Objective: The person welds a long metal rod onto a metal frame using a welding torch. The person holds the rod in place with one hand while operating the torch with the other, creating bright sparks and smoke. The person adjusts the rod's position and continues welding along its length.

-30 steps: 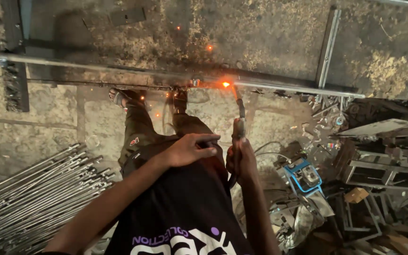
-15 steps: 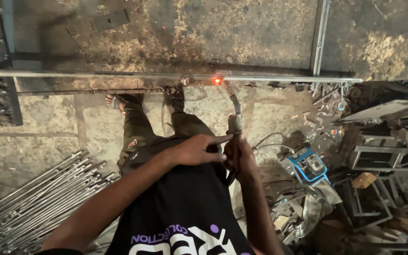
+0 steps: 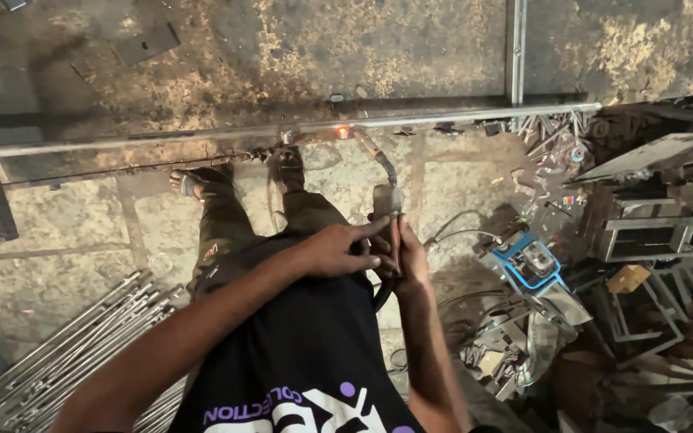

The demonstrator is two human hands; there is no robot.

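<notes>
Over the floor rail: torch on a glowing spot

Across the stained floor [image 3: 298,48] runs a long metal rail [image 3: 162,140], with a second bar [image 3: 515,48] meeting it at right angles on the right. Scrap heap [image 3: 643,240] with a blue box [image 3: 527,265] sits right of the person; a bundle of rods [image 3: 58,353] lies lower left. Sandalled feet [image 3: 202,183] stand just short of the rail.

Right hand [image 3: 404,261] has fingers wrapped shut around the torch [image 3: 387,200] handle; cable drops from under it. Left hand [image 3: 337,250] lies over the right, fingers curled loosely onto the same handle, forefinger stretched toward the torch head. Torch neck bends up to the rail; tip is at or just beside an orange glow [image 3: 342,131] on the rail, contact too small to tell.

Judgement for doing it well: keep both hands locked together, elbows braced on the body, tip steady and close on the joint, angle constant, feet and cable well apart from the hot spot, no bare skin near sparks
</notes>
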